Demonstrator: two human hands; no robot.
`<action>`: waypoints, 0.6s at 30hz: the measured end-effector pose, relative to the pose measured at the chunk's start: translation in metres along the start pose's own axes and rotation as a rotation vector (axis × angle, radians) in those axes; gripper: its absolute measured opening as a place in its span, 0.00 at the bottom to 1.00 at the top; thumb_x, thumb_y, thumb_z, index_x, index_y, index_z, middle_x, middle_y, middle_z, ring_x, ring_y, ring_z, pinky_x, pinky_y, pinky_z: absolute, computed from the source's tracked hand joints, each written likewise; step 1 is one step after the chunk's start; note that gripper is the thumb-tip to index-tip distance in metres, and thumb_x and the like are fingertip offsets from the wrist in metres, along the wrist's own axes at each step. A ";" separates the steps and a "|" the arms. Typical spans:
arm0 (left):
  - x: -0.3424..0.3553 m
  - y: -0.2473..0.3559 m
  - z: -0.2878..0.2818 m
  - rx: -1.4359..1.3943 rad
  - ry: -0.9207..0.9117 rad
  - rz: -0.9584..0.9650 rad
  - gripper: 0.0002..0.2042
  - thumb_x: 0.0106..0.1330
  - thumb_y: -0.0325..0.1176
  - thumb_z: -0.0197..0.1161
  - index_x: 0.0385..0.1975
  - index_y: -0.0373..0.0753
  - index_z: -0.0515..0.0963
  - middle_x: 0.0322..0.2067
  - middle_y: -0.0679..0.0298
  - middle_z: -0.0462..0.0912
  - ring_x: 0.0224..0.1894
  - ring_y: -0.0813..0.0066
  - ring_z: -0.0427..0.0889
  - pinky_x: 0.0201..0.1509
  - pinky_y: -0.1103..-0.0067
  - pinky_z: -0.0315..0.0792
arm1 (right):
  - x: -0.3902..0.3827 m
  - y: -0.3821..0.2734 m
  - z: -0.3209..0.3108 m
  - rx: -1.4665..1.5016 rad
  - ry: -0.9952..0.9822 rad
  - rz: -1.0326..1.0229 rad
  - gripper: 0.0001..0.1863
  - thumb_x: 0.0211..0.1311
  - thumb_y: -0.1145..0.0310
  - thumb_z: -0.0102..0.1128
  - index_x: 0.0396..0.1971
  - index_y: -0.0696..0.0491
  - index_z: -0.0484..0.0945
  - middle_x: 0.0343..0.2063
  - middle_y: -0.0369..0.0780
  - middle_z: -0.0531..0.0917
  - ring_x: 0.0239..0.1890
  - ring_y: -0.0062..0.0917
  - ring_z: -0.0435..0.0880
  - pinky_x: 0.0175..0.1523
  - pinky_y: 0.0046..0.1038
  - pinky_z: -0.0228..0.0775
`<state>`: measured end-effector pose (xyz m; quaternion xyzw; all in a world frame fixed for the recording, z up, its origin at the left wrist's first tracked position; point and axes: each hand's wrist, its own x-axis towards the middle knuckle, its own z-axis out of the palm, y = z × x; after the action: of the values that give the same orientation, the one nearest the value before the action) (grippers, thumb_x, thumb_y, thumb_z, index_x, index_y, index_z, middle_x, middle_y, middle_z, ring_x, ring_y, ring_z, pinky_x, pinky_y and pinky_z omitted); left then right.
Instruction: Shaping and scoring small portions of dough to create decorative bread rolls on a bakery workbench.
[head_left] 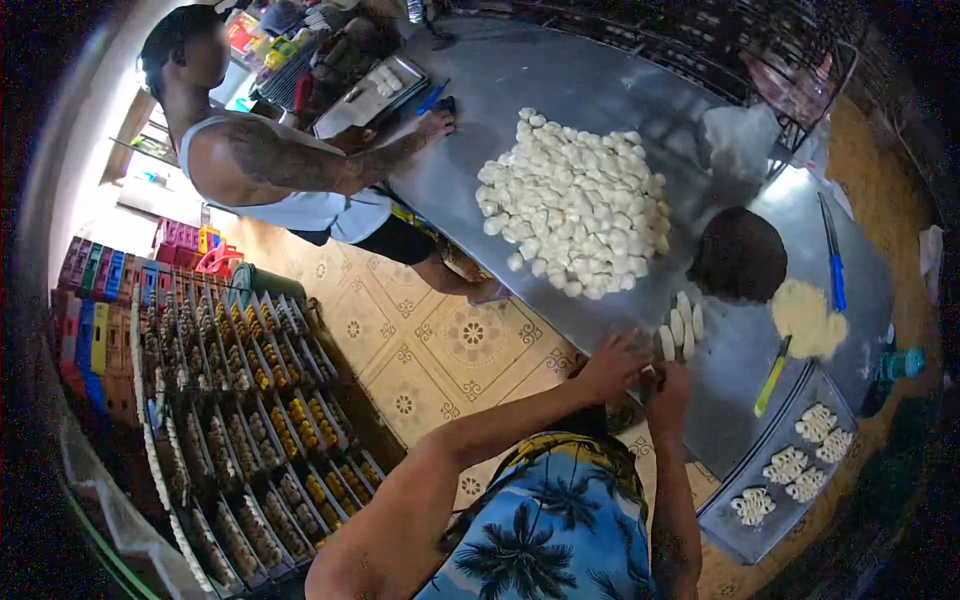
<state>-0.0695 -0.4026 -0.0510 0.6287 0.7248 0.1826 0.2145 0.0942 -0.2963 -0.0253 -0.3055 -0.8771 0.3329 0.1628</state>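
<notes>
My left hand (615, 367) is at the near edge of the metal table, its fingers stretched toward my right hand. Close beside it, my right hand (668, 386) has its fingers curled in; whatever lies in them is too small and hidden to make out. Just beyond both hands, several long white dough strips (682, 325) rest side by side on the table. A large heap of white dough balls (580, 205) spreads farther off to the left. To the right of the strips sit a dark brown mound (740, 255) and a pale yellow, powdery-looking pile (808, 318).
A blue-handled knife (836, 275) and a yellow-handled tool (771, 380) lie on the right. A metal tray (745, 540) holds shaped dough pieces. A co-worker (260, 165) stands at the table's left side. A rack of filled trays (250, 440) stands lower left, near stacked crates (95, 330).
</notes>
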 end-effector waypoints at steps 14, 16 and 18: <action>0.001 0.008 -0.004 0.128 0.012 -0.162 0.27 0.72 0.54 0.63 0.70 0.61 0.74 0.77 0.69 0.63 0.82 0.46 0.46 0.78 0.34 0.33 | 0.000 0.016 0.006 0.213 0.028 0.191 0.12 0.64 0.77 0.66 0.48 0.58 0.84 0.43 0.46 0.81 0.42 0.43 0.83 0.44 0.40 0.73; 0.001 0.008 -0.011 0.151 0.011 -0.176 0.25 0.73 0.55 0.62 0.69 0.62 0.76 0.77 0.69 0.64 0.82 0.45 0.47 0.78 0.34 0.32 | -0.002 0.017 0.007 -0.038 0.182 -0.007 0.12 0.64 0.77 0.66 0.47 0.58 0.84 0.44 0.46 0.81 0.42 0.44 0.83 0.44 0.39 0.74; 0.001 0.008 -0.013 0.111 -0.014 -0.137 0.22 0.73 0.54 0.61 0.65 0.63 0.79 0.76 0.70 0.65 0.82 0.45 0.47 0.78 0.35 0.30 | -0.002 0.021 0.007 0.016 0.004 0.058 0.15 0.66 0.77 0.66 0.51 0.58 0.83 0.47 0.47 0.81 0.51 0.46 0.81 0.52 0.45 0.75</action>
<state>-0.0703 -0.4002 -0.0361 0.5899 0.7736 0.1224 0.1964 0.1011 -0.2888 -0.0446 -0.3300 -0.8650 0.3439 0.1572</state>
